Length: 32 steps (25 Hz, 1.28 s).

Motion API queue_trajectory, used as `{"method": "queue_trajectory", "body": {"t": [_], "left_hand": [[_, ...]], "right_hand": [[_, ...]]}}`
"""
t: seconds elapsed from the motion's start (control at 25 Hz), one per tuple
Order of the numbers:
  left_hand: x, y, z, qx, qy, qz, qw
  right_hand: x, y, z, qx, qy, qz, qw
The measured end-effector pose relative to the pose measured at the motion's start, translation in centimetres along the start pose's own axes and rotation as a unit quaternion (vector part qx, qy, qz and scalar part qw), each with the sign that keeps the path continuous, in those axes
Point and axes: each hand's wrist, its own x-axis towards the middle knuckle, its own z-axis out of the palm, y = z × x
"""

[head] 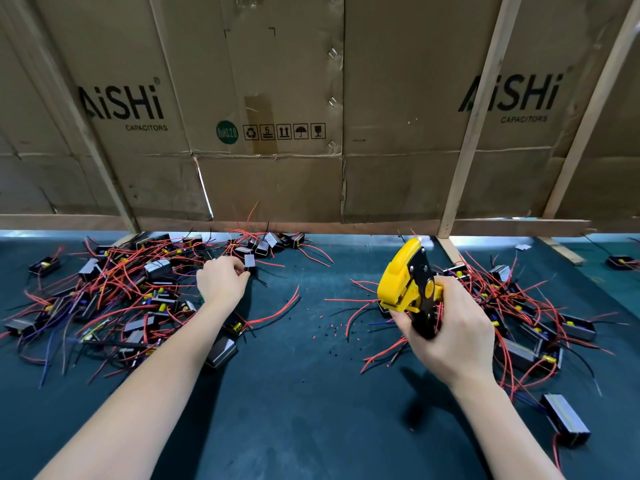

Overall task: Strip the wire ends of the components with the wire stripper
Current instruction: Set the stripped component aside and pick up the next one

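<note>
Now left hand [221,282] pinching a component [249,264] near the desk's [294,393] far edge, right hand [450,330] gripping the stripper [408,289] toward the right edge.

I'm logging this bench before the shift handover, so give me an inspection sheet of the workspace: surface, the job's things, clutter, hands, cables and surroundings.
Surface: dark green mat, dotted with small red and black insulation offcuts.
Job's things: yellow and black wire stripper held upright; one small black component being picked from the left pile; a second pile on the right.
Clutter: a lone component near the right front; another at the far right.
Hands: left hand pinches the small component; right hand grips the stripper handles.
Cables: red, black and blue leads tangled across both piles.
Surroundings: cardboard wall printed AiSHi Capacitors, braced by wooden battens.
</note>
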Motion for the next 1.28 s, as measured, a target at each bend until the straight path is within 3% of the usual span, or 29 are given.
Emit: {"method": "queue_trajectory", "body": {"t": [0.24, 0.36, 0.48, 0.56, 0.64, 0.72, 0.8, 0.88, 0.96, 1.08, 1.28], "left_hand": [[-2.0, 4.0, -7.1, -0.086, -0.027, 0.075, 0.993], [-5.4, 5.3, -11.3, 0.022, -0.151, 0.144, 0.978], [-10.4, 7.0, -11.1, 0.133, -0.262, 0.199, 0.935], [-11.8, 7.2, -10.6, 0.135, -0.386, 0.224, 0.884], [-10.7, 6.5, -11.3, 0.041, -0.498, 0.225, 0.837], [-9.6, 5.6, -11.6, -0.121, -0.487, 0.222, 0.836], [-9.5, 4.8, -10.9, -0.243, -0.416, 0.257, 0.838], [-10.1, 4.0, -9.5, -0.236, -0.399, 0.318, 0.827], [-10.5, 3.4, -8.3, -0.196, -0.417, 0.323, 0.827], [-10.9, 3.8, -7.0, -0.195, -0.356, 0.306, 0.861], [-11.6, 4.1, -6.6, -0.208, -0.271, 0.248, 0.906]], "right_hand": [[0.1, 0.5, -0.3, -0.004, 0.006, -0.012, 1.0], [0.6, 0.4, -0.1, 0.0, 0.002, -0.012, 1.0], [0.8, 0.4, 0.2, -0.023, 0.007, -0.008, 1.0], [0.1, 0.1, 0.5, -0.04, 0.01, -0.003, 0.999], [-0.3, 0.0, 0.5, -0.024, 0.005, -0.001, 1.0], [-0.3, 0.1, 0.2, 0.001, -0.01, -0.002, 1.0], [-0.5, 0.1, -0.1, 0.035, -0.038, 0.015, 0.999], [-0.9, -0.2, 0.1, 0.071, -0.072, 0.033, 0.994], [-0.9, -0.7, 0.4, 0.111, -0.104, 0.038, 0.988], [0.0, -0.5, 0.3, 0.123, -0.121, 0.053, 0.984], [-0.4, -0.2, 0.6, 0.022, -0.12, 0.082, 0.989]]}}
